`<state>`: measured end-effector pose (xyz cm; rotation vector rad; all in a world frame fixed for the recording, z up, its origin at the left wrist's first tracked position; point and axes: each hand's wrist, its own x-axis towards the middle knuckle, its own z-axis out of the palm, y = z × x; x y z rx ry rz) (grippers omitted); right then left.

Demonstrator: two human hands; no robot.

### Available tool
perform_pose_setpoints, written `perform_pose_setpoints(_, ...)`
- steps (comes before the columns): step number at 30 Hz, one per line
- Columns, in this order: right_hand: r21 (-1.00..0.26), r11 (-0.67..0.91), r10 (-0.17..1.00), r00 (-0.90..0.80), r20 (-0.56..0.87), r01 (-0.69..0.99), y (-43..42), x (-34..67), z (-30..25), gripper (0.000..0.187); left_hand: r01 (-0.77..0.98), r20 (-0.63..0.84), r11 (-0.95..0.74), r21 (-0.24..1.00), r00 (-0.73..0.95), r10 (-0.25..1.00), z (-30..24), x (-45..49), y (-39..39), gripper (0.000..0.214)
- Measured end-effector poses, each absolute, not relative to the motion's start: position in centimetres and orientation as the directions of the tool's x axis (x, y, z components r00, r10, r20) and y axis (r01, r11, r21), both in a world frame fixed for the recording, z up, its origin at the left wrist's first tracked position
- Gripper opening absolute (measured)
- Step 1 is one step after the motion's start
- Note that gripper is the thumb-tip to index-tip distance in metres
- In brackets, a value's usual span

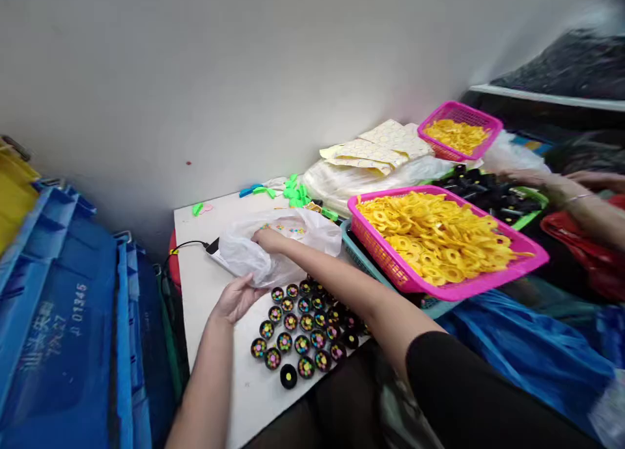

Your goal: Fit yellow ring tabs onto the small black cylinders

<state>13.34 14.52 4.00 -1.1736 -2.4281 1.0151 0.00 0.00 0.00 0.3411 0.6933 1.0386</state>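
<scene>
A white plastic bag [312,231] lies spread on the table, with small colourful pieces [296,230] showing inside it. My right hand [269,239] reaches into the bag's mouth, fingers curled down at the pieces; what they grip, if anything, is hidden. Beside the bag's near edge, my left hand [239,298] is half open, thumb and fingers apart. Whether its fingertips touch the plastic I cannot tell. Below the bag stand several small round black cups [290,321] holding colourful pieces. One black cup [288,376] at the front shows just a yellow dot in its middle.
A pink basket [530,257] of yellow ring-shaped pieces [434,237] stands at right, with another pink basket [494,125] behind. Green pieces [295,192] lie by the wall. Blue crates [53,319] line the left. A co-worker's arms [581,198] reach over black parts [488,192].
</scene>
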Motion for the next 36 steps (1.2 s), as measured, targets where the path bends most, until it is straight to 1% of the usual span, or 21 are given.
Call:
perform_pose_setpoints(3, -0.726, 0.401, 0.765, -0.64, -0.071, 0.559, 14.5, 14.2, 4.0, 0.022, -0.663, -0.35, 0.482, 0.573, 0.333, 0.875, 0.0, 0.0, 0.0, 0.056)
perform_pose_setpoints(5, -0.766, 0.375, 0.776, -0.628, -0.048, 0.521, 14.2, 15.0, 4.3, 0.026, -0.663, -0.349, 0.482, 0.573, 0.335, 0.875, 0.0, 0.0, 0.0, 0.056)
perform_pose_setpoints(10, -0.866, 0.335, 0.827, -0.556, 0.081, 0.372, 12.0, 17.8, 6.2, 0.03, -0.667, -0.36, 0.502, 0.55, 0.353, 0.864, 0.2, -0.1, 0.1, 0.051)
perform_pose_setpoints(12, -0.888, 0.326, 0.847, -0.517, 0.121, 0.325, 9.9, 19.3, 7.1, 0.03, -0.659, -0.364, 0.506, 0.556, 0.354, 0.861, 0.5, -0.1, 0.1, 0.05)
perform_pose_setpoints(14, -0.926, 0.283, 0.874, -0.466, 0.141, 0.25, 6.9, 21.2, 7.6, 0.03, -0.64, -0.383, 0.508, 0.576, 0.337, 0.86, 0.9, 0.1, 0.1, 0.048)
perform_pose_setpoints(16, -0.966, 0.207, 0.903, -0.409, 0.129, 0.153, 3.2, 23.6, 8.0, 0.031, -0.621, -0.406, 0.507, 0.597, 0.312, 0.859, 1.4, 0.3, 0.0, 0.046)
perform_pose_setpoints(18, -0.99, 0.122, 0.93, -0.358, 0.087, 0.076, -0.8, 26.3, 8.2, 0.033, -0.607, -0.408, 0.498, 0.619, 0.292, 0.865, 1.6, 0.5, 0.0, 0.044)
perform_pose_setpoints(20, -0.996, 0.042, 0.945, -0.327, 0.015, 0.075, -4.5, 29.0, 8.3, 0.034, -0.598, -0.399, 0.487, 0.637, 0.285, 0.872, 1.6, 0.7, 0.1, 0.042)
perform_pose_setpoints(22, -0.989, -0.023, 0.956, -0.285, -0.065, 0.146, -7.8, 31.4, 8.1, 0.033, -0.586, -0.375, 0.481, 0.652, 0.303, 0.876, 1.3, 0.7, 0.3, 0.041)
perform_pose_setpoints(24, -0.957, -0.046, 0.966, -0.231, -0.116, 0.287, -10.4, 33.2, 7.6, 0.031, -0.585, -0.34, 0.462, 0.667, 0.313, 0.887, 1.2, 0.7, 0.5, 0.041)
perform_pose_setpoints(26, -0.894, -0.03, 0.977, -0.176, -0.121, 0.448, -12.3, 34.3, 6.8, 0.029, -0.579, -0.327, 0.451, 0.679, 0.311, 0.892, 1.2, 0.7, 0.4, 0.04)
perform_pose_setpoints(28, -0.807, 0.018, 0.986, -0.146, -0.085, 0.59, -13.5, 34.8, 5.8, 0.024, -0.571, -0.329, 0.446, 0.689, 0.303, 0.895, 1.3, 0.7, 0.3, 0.039)
perform_pose_setpoints(29, -0.756, 0.064, 0.988, -0.15, -0.045, 0.651, -13.9, 35.0, 5.4, 0.021, -0.568, -0.329, 0.444, 0.693, 0.299, 0.896, 1.4, 0.8, 0.2, 0.038)
perform_pose_setpoints(31, -0.637, 0.2, 0.977, -0.201, 0.072, 0.745, -14.2, 35.0, 4.8, 0.017, -0.565, -0.328, 0.439, 0.699, 0.291, 0.899, 1.5, 0.8, 0.2, 0.037)
perform_pose_setpoints(33, -0.5, 0.332, 0.943, -0.284, 0.172, 0.8, -14.3, 34.9, 4.4, 0.016, -0.563, -0.33, 0.435, 0.703, 0.284, 0.9, 1.4, 0.8, 0.2, 0.035)
perform_pose_setpoints(36, -0.304, 0.428, 0.902, -0.378, 0.209, 0.851, -14.2, 34.7, 4.5, 0.018, -0.563, -0.329, 0.435, 0.703, 0.285, 0.9, 1.1, 0.7, 0.3, 0.034)
